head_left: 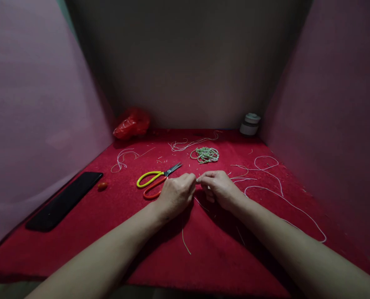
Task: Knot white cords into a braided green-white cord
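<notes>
My left hand [178, 192] is closed in a pinch above the middle of the red cloth. Right beside it, my right hand [221, 187] is closed too, thumb and forefinger meeting at a tiny pale bit of cord [197, 180] between the hands. Thin cord ends hang below the left hand, and more pale cord [300, 206] loops over the cloth on the right. Scissors [169, 171] with one yellow and one red handle lie partly behind my left hand. Beyond the hands rests a small heap of green-and-white braided cord [205, 155].
A black phone [65, 201] and a small orange-red oval object [102, 186] lie at left. Loose threads [185, 145] and clippings are scattered on the red cloth [119, 232]. At the back are a red plastic bag [131, 123] and a lidded jar [250, 125]. Pale walls flank both sides.
</notes>
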Available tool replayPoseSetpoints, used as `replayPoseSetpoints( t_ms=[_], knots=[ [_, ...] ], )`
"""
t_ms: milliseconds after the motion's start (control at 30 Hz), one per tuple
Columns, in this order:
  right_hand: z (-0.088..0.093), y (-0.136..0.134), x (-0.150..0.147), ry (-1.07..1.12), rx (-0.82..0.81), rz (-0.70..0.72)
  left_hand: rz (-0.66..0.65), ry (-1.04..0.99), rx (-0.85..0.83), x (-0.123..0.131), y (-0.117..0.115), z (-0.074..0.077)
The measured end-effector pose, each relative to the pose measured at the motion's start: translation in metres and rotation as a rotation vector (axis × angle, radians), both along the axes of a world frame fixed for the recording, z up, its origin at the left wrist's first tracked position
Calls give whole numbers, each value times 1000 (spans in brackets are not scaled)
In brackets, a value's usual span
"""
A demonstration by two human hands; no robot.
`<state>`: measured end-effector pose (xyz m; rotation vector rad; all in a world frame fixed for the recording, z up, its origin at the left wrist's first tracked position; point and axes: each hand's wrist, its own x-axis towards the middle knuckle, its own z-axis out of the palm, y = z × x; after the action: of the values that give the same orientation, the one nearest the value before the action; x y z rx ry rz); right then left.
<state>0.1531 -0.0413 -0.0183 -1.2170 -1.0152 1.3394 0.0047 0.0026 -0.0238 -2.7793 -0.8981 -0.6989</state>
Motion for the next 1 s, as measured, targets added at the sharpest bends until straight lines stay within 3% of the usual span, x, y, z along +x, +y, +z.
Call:
replayPoseSetpoints(
  t_ms=[200, 500, 1000],
  knots=[
    [2, 0, -2, 104, -28, -9, 9, 16, 168, 1, 0, -1],
    [2, -1, -5, 48, 1, -62, -28, 39, 301, 3, -4, 1],
    [0, 2, -4, 25, 19, -66, -15, 20, 311, 2, -4, 2]
  ],
)
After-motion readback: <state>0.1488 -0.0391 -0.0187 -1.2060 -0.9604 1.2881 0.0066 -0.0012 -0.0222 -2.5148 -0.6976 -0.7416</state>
